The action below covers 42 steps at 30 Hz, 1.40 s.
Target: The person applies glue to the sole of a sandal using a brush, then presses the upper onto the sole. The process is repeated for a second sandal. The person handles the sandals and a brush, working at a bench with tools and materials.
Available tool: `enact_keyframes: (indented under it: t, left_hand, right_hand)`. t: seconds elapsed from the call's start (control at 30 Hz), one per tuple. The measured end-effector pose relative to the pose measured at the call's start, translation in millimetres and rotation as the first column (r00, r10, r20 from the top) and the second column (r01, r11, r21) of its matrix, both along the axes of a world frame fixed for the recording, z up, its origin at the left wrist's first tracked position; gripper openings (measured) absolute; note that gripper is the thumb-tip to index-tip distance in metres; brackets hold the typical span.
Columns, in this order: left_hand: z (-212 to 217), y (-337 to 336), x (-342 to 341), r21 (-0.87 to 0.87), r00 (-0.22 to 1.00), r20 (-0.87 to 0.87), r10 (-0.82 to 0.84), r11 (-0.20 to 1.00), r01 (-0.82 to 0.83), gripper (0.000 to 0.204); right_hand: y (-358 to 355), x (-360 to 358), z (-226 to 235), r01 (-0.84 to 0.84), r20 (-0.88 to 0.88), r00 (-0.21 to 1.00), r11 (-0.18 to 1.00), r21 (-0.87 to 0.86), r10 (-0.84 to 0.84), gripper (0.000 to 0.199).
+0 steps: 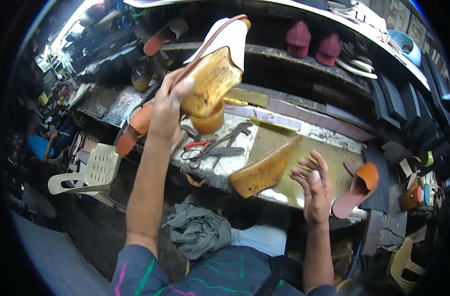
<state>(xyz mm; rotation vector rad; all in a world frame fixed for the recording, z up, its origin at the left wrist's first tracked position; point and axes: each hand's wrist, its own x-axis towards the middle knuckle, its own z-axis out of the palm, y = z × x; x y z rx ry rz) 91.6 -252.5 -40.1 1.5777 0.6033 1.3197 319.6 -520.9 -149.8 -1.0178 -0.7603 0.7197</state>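
Yellow and dark-smudged, a wooden last (212,79) is gripped in the left hand (166,106). Left of the open fingers of the right hand (315,190), another last (264,170) is seen.

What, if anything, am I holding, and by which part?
Your left hand grips a wooden shoe form together with a white slipper, by their lower-left end. Your right hand is open, holding nothing.

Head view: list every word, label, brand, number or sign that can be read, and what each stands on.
None is clear enough to quote.
Pale strip behind the scissors: the strip has faint reddish marks, too small to read.
Shoe last beside the right hand: dark marks, too blurred.
Raised shoe last in the left hand: dark marks, too blurred.
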Motion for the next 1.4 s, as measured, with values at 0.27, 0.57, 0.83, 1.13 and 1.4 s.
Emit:
enact_keyframes:
  t: [0.27,0.57,0.83,1.13,1.4]
  left_hand:
    - [-59,-171,-37,0.515,0.958,-0.280,0.062,0.852,0.096,0.071]
    - [-97,-162,-47,0.499,0.811,-0.583,0.052,0.810,0.307,0.081]
    - [-144,-156,15,0.562,0.698,-0.667,0.261,0.791,0.241,0.073]
    - [-126,-139,62,0.239,0.770,-0.619,-0.154,0.897,0.371,0.043]
    - [-100,-177,-39,-0.237,0.829,-0.309,-0.466,0.882,0.407,0.034]
  right_hand:
    - [23,-57,10,-0.237,-0.179,0.948,0.958,0.161,0.264,0.130]
    - [-47,-46,-46,-0.127,-0.463,0.876,0.990,0.053,0.137,0.121]
    - [-58,-39,-55,-0.215,-0.492,0.844,0.975,0.051,0.212,0.125]
    - [-60,-34,-21,-0.144,-0.387,0.917,0.986,-0.083,0.102,0.102]
    - [-56,-41,-26,-0.159,-0.433,0.893,0.986,-0.057,0.119,0.088]
